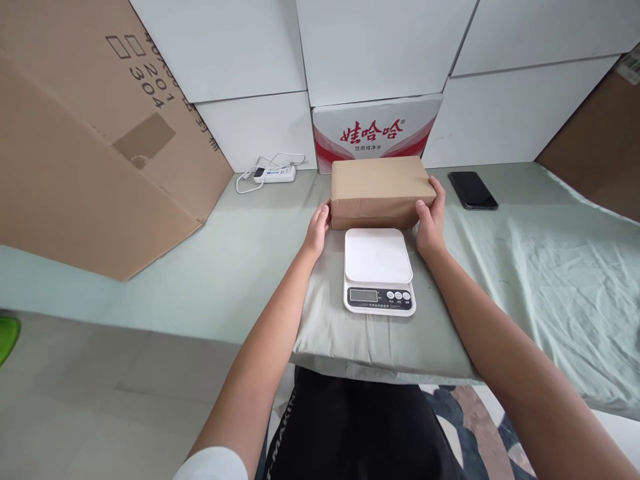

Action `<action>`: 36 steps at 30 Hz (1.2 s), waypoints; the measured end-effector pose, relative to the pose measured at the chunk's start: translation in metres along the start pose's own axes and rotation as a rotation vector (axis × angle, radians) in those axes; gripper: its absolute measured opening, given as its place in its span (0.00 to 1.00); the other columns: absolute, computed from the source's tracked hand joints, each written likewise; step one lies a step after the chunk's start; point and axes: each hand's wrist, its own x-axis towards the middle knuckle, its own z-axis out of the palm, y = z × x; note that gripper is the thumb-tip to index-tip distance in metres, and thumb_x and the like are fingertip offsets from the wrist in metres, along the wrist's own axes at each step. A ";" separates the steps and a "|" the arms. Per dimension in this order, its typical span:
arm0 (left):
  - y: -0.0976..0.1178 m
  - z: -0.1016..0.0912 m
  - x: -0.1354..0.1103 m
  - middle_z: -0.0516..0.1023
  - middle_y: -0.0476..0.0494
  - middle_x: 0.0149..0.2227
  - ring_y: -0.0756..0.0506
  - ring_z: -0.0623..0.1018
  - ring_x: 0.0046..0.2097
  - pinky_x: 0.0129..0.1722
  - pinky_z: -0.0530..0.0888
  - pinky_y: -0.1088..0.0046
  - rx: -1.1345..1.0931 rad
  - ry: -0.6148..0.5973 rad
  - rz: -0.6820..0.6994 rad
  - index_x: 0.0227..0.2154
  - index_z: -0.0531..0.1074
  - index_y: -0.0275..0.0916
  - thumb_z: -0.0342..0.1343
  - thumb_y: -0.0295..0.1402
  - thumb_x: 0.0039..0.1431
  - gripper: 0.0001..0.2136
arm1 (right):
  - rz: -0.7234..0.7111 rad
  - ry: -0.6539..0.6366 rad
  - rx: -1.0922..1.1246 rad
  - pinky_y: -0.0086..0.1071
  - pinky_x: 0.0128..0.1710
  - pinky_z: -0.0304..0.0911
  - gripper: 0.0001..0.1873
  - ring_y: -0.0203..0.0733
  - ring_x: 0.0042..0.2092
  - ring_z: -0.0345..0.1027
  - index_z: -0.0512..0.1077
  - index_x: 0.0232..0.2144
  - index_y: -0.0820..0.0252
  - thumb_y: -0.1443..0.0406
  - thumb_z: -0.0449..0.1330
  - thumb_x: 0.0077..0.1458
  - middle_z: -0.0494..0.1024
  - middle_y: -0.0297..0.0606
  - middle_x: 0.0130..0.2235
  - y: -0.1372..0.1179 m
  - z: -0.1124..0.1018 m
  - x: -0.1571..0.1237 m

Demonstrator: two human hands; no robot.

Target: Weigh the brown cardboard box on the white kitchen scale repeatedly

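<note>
Between my two hands is a closed brown cardboard box [375, 212], resting behind a white digital kitchen scale [379, 257]. My left hand [317, 229] presses against the box's left side, its fingers partly hidden. On the right end, my right hand [431, 217] grips the box with the thumb on the front face and fingers around the side. The scale's plate is bare, and its display looks blank. Its button panel faces me.
A white power strip [275, 175] with a cable lies at the back left, and a black phone [473, 190] at the right. Large cartons [100, 153] stand on the left. A red and white printed box [377, 127] stands behind. The green cloth [240, 267] covers the table.
</note>
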 end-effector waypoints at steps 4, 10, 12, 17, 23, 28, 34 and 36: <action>0.001 0.000 -0.002 0.78 0.41 0.77 0.32 0.67 0.84 0.81 0.68 0.53 0.010 0.005 -0.017 0.70 0.78 0.48 0.57 0.63 0.74 0.33 | 0.005 0.009 -0.010 0.69 0.85 0.52 0.43 0.66 0.82 0.59 0.64 0.73 0.47 0.38 0.60 0.63 0.68 0.48 0.79 -0.002 -0.001 -0.002; 0.003 -0.001 -0.007 0.77 0.40 0.78 0.32 0.68 0.83 0.82 0.67 0.54 0.044 -0.013 -0.004 0.71 0.77 0.46 0.55 0.62 0.74 0.34 | 0.004 0.019 -0.022 0.70 0.84 0.51 0.42 0.66 0.80 0.61 0.65 0.71 0.48 0.38 0.60 0.62 0.70 0.48 0.77 -0.007 -0.002 -0.004; 0.003 -0.001 -0.007 0.77 0.40 0.78 0.33 0.68 0.84 0.82 0.67 0.54 0.048 -0.016 -0.006 0.71 0.77 0.46 0.55 0.62 0.74 0.34 | -0.001 0.023 -0.028 0.70 0.84 0.52 0.43 0.66 0.80 0.61 0.65 0.71 0.48 0.37 0.59 0.62 0.71 0.48 0.76 -0.008 -0.002 -0.005; 0.002 0.001 -0.006 0.76 0.40 0.78 0.33 0.66 0.84 0.83 0.66 0.51 0.044 0.001 -0.039 0.72 0.75 0.46 0.54 0.58 0.77 0.32 | 0.000 0.026 -0.033 0.69 0.82 0.56 0.42 0.65 0.79 0.62 0.66 0.71 0.48 0.38 0.60 0.63 0.71 0.49 0.76 -0.008 -0.001 -0.005; 0.020 -0.018 0.001 0.61 0.43 0.86 0.40 0.60 0.87 0.83 0.62 0.62 0.003 0.170 -0.040 0.77 0.70 0.48 0.49 0.56 0.80 0.32 | 0.056 0.172 0.052 0.67 0.74 0.68 0.41 0.61 0.75 0.68 0.62 0.74 0.43 0.42 0.56 0.65 0.73 0.49 0.72 0.003 -0.009 -0.001; 0.040 -0.034 0.001 0.56 0.38 0.87 0.45 0.58 0.87 0.81 0.64 0.69 -0.053 0.297 -0.012 0.82 0.63 0.41 0.38 0.50 0.83 0.33 | 0.210 0.311 0.099 0.59 0.65 0.75 0.36 0.55 0.62 0.78 0.65 0.72 0.41 0.45 0.56 0.65 0.75 0.45 0.66 0.009 -0.017 0.004; 0.043 -0.032 -0.002 0.58 0.38 0.87 0.45 0.60 0.86 0.81 0.64 0.70 -0.055 0.297 -0.022 0.81 0.64 0.41 0.37 0.49 0.84 0.32 | 0.227 0.326 0.120 0.52 0.56 0.77 0.33 0.52 0.57 0.79 0.68 0.68 0.42 0.44 0.57 0.64 0.76 0.44 0.62 0.003 -0.014 0.003; 0.040 -0.031 -0.002 0.59 0.39 0.86 0.45 0.61 0.86 0.82 0.64 0.68 -0.041 0.274 -0.023 0.80 0.66 0.44 0.40 0.52 0.84 0.32 | 0.223 0.299 0.122 0.52 0.58 0.77 0.33 0.52 0.57 0.79 0.70 0.67 0.44 0.44 0.57 0.64 0.77 0.44 0.62 0.001 -0.013 0.002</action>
